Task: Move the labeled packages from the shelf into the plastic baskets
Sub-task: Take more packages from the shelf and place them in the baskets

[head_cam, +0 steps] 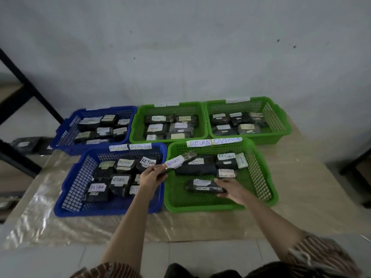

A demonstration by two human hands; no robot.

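Head view. Left hand [149,177]: grips a dark wrapped package labeled RETURN [176,161] by its near end, held in the air above the seam between the near blue basket [108,209] and the near green basket [220,205]. Right hand [230,190]: fingers curled on a second dark package [204,186] that lies on the near green basket's floor, apparently mid-placement. Progress, judged: well along. Beyond both hands, three far baskets, one blue [60,141] and two green [138,137] [285,129], each hold several labeled packages; the near blue basket left of the left hand is mostly full; the near green basket has four packages at its far side and bare floor near the right hand. Remaining: both held packages, plus at least one dark package [26,144] far left of the left hand under a black shelf frame [30,91]. Obstructions: none apparent; a clear plastic sheet [50,223] lies under the baskets.
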